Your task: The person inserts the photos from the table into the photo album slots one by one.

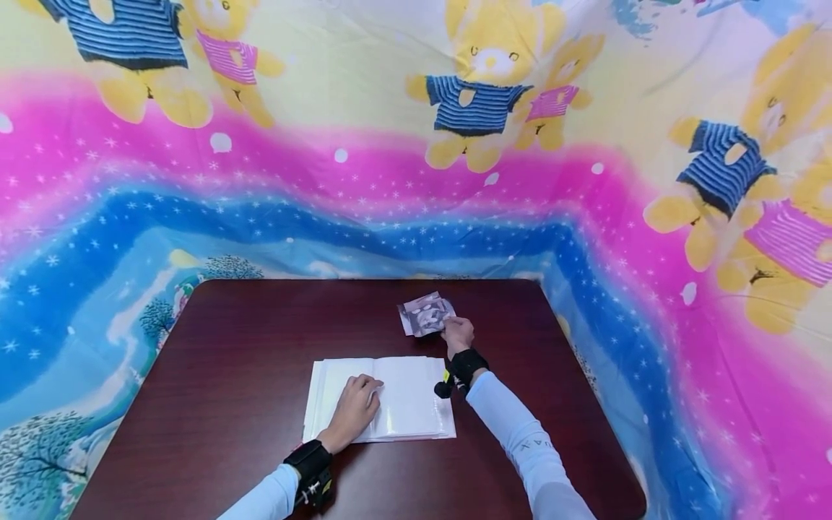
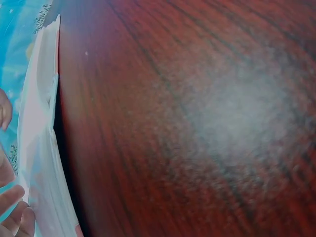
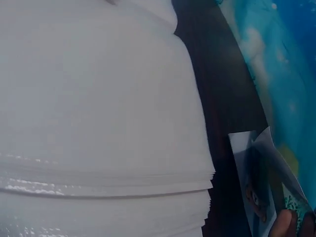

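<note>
Nearest the camera, two pale blue sleeves reach forward over the near edge of a dark wooden table, each wrist wearing a black strap. Between them, toward the near edge and about midway along it, lies an open white album with clear plastic pages. The person's left hand rests flat on the left page of it, fingers relaxed and lightly bent, pressing down and gripping nothing. In the left wrist view only the fingertips show at the lower left, against the stacked white page edges, with bare wood grain beyond.

Beyond the album's far right corner, nearer the table's far edge, sits a small loose pile of photographs. The right hand is on the near right side of that pile, its fingers curled onto the prints, pinching at them. In the right wrist view a fingertip touches the corner of one photograph, just beside the thick edge of the album's pages, with a strip of dark table between the two.

Around the table hangs a bright cloth printed with yellow bears in striped shirts, over pink and blue bands.
</note>
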Demonstrator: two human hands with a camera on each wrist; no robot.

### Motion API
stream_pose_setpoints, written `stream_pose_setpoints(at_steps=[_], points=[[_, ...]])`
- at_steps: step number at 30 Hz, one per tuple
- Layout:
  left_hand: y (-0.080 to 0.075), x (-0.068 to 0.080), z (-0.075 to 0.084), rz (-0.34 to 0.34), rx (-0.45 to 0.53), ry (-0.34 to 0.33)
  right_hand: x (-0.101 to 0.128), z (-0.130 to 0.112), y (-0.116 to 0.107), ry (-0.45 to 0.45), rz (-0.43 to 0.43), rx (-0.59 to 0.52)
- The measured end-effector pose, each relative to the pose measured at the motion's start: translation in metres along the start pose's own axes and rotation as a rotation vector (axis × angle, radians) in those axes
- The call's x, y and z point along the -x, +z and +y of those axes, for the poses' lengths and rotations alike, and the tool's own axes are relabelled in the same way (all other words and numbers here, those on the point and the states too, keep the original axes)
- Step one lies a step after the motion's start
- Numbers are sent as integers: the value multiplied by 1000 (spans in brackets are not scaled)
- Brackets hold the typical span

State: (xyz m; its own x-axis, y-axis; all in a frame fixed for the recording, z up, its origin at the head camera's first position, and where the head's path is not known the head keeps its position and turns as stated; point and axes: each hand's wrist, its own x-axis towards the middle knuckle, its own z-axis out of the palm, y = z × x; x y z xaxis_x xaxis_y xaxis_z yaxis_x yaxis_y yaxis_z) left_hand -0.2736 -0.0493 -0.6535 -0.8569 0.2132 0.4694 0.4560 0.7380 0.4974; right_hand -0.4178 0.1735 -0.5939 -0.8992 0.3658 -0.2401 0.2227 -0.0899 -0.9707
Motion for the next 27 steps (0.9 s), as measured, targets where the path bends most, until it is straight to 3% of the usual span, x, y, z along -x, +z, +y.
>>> stream_pose_setpoints(at_steps=[4,12,19,27], points=[[1,1,-1,1,-13,7,-1,-9,-6,20,-48,-118],[-1,-4,-4,37,55,-28,-2,-16,-13,-40,-96,-108],[-10,-17,-7,25,212,-227,3,-16,-19,-140,-242,78],[-19,-24,-8,-2,465,-425,7,-3,-27,-214,-432,264]])
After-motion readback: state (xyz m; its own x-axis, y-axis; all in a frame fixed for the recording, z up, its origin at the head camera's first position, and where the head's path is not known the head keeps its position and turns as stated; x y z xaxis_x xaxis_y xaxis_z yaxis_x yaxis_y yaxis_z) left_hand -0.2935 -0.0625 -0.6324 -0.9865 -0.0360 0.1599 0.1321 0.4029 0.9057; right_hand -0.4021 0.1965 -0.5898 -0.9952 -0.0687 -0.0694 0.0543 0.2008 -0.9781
